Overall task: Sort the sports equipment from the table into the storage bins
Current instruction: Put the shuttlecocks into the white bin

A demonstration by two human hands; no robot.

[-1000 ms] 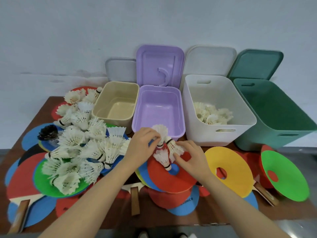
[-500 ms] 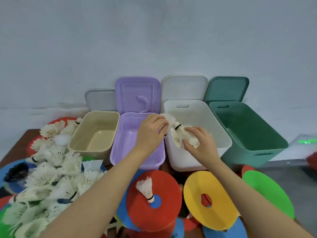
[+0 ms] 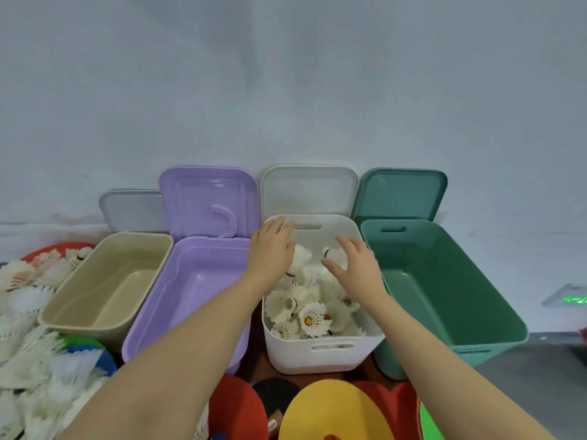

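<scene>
Your left hand and right hand hover spread over the white bin, holding nothing; shuttlecocks inside are feather-light and crushable, so pinch the cork

Soft, even light fills the frame, with no hard shadows; the pale wall in the upper half reads a flat bluish grey. Faint shade sits inside the green bin at right. The wide lens bends lines near the edges, so the bins splay outward. The heap of shuttlecocks at lower left is smeared and soft. Both forearms look slightly blurred. A small green glow shines at the right edge. Overall detail is mildly grainy.
</scene>
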